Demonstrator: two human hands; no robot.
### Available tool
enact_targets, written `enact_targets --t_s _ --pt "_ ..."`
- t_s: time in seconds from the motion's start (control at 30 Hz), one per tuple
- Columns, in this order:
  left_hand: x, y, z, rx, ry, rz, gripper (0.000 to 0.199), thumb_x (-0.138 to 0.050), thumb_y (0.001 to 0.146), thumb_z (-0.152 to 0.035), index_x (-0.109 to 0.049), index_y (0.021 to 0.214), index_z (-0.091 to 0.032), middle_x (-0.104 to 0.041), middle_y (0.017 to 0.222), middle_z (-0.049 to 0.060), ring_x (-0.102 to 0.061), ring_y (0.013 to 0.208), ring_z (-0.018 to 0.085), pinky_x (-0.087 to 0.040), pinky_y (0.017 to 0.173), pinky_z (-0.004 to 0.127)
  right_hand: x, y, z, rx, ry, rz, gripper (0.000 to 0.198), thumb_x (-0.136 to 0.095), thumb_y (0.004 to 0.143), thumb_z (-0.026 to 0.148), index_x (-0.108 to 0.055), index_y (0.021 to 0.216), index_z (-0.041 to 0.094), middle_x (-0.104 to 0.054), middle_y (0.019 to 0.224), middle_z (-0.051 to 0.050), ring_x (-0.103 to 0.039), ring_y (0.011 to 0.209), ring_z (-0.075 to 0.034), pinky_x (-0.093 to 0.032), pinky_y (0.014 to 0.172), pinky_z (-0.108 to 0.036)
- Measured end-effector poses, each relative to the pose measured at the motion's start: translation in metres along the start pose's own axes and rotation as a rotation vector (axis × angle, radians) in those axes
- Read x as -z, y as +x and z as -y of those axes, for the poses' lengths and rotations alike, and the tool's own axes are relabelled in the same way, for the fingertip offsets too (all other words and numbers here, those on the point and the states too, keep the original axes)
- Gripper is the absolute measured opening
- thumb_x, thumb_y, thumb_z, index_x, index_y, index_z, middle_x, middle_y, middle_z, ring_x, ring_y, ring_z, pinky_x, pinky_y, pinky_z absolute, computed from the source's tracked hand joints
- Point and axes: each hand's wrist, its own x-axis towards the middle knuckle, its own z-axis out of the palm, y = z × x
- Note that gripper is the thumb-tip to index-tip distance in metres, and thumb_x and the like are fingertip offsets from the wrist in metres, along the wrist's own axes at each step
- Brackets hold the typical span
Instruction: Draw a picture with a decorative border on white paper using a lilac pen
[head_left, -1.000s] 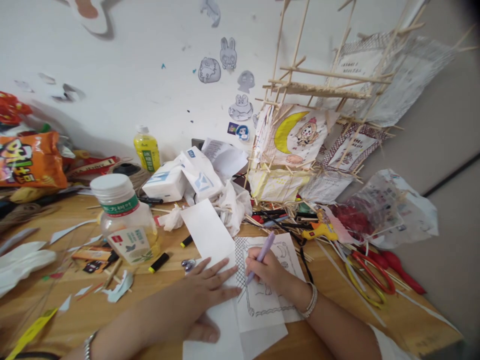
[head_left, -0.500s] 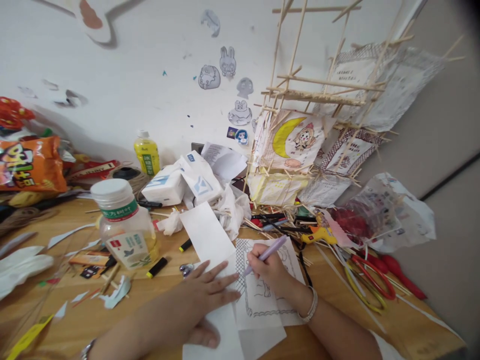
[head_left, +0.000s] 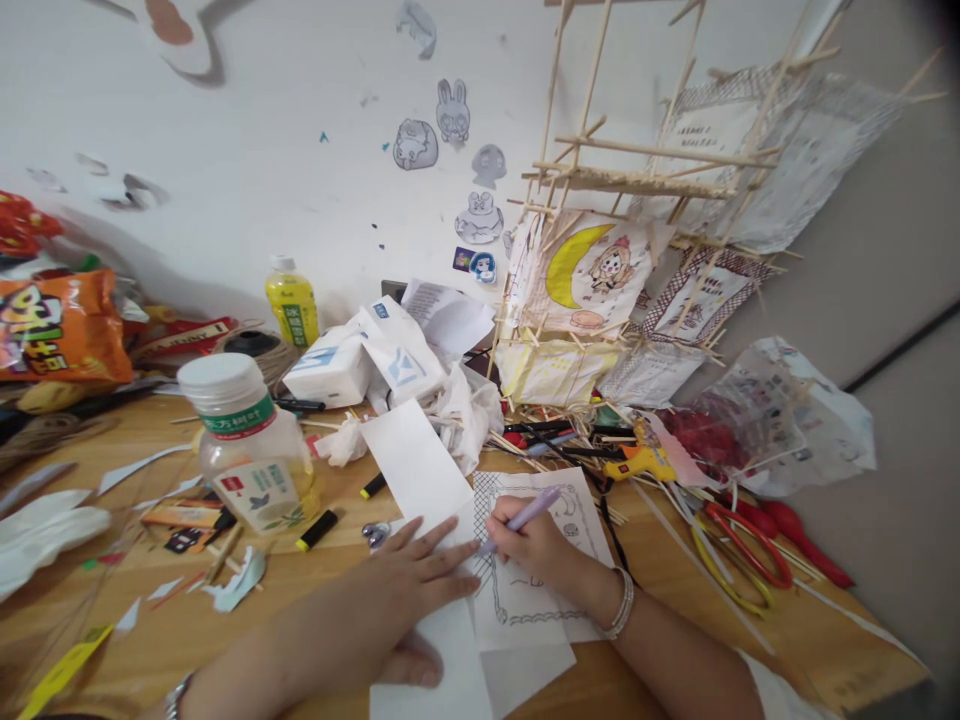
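My left hand [head_left: 409, 590] lies flat with fingers spread on a long white paper strip [head_left: 412, 465], pressing it against the sheet beside it. Between the fingers of my right hand [head_left: 532, 550] is a light purple pen [head_left: 534, 507], its tip down at the crosshatched left border of a drawing sheet [head_left: 517, 607]. That sheet carries a wavy inner frame and line drawings, partly covered by my right hand. A blank sheet [head_left: 525, 675] shows beneath its lower edge. Near my left fingertips lies a small shiny metallic object [head_left: 375, 535].
A clear plastic bottle [head_left: 251, 450] and a black marker cap [head_left: 317, 530] stand left. Scissors [head_left: 750, 555] and a yellow glue gun [head_left: 640, 463] lie right. Behind are tissue packs [head_left: 401, 350] and a stick frame [head_left: 637, 180] hung with drawings. Paper scraps litter the left side.
The pen tip and my right hand have shifted slightly along the crosshatched border, uncovering more of the drawing at the upper right. My left hand stays on the strip.
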Motion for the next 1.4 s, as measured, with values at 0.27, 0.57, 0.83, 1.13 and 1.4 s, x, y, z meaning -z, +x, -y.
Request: enact_targets --t_s 0.27,0.57,0.83,1.13,1.4 --pt "0.0019 -0.0005 -0.0010 -0.023 -0.014 -0.036 0.067 -0.063 0.084 -0.052 -0.037 0.143 -0.033 -0.032 0.151 0.007 -0.019 0.139 0.036 -0.009 0.111 0.061 0.0008 0.0009 0.0007 0.008 0.004 0.021 0.032 -0.052 0.085 0.023 -0.041 0.056 0.021 -0.045 0.052 0.005 -0.044 0.052 -0.011 -0.035 0.053 -0.023" --pt "0.0035 0.0000 -0.0030 0.027 0.006 0.029 0.066 -0.061 0.085 -0.053 -0.036 0.144 -0.032 -0.029 0.152 0.007 -0.017 0.139 0.038 -0.010 0.108 0.066 0.0008 0.0005 0.0022 -0.014 0.031 0.019 0.031 -0.051 0.085 0.024 -0.041 0.056 0.021 -0.046 0.052 0.005 -0.045 0.052 -0.011 -0.037 0.054 -0.023" --pt "0.0061 0.0014 -0.0045 0.040 0.029 0.065 0.068 -0.057 0.086 -0.057 -0.035 0.144 -0.030 -0.026 0.152 0.008 -0.016 0.139 0.038 -0.011 0.108 0.066 0.0009 0.0009 0.0030 -0.035 0.036 0.010 0.030 -0.049 0.084 0.020 -0.039 0.056 0.021 -0.045 0.050 0.005 -0.045 0.050 -0.011 -0.037 0.052 -0.023" --pt "0.0053 0.0001 -0.0054 0.031 0.052 0.046 0.066 -0.057 0.087 -0.056 -0.036 0.144 -0.030 -0.027 0.152 0.007 -0.018 0.139 0.038 -0.012 0.109 0.064 0.0012 0.0002 0.0035 -0.068 0.034 0.009 0.029 -0.047 0.083 0.021 -0.037 0.056 0.021 -0.041 0.050 0.006 -0.042 0.049 -0.010 -0.034 0.050 -0.022" --pt "-0.0021 0.0005 0.0011 0.015 0.041 0.009 0.066 -0.059 0.086 -0.055 -0.036 0.143 -0.030 -0.029 0.151 0.008 -0.019 0.139 0.038 -0.013 0.108 0.065 0.0009 0.0015 0.0025 -0.079 0.036 -0.005 0.028 -0.047 0.079 0.020 -0.034 0.054 0.022 -0.036 0.049 0.007 -0.039 0.049 -0.010 -0.031 0.048 -0.022"
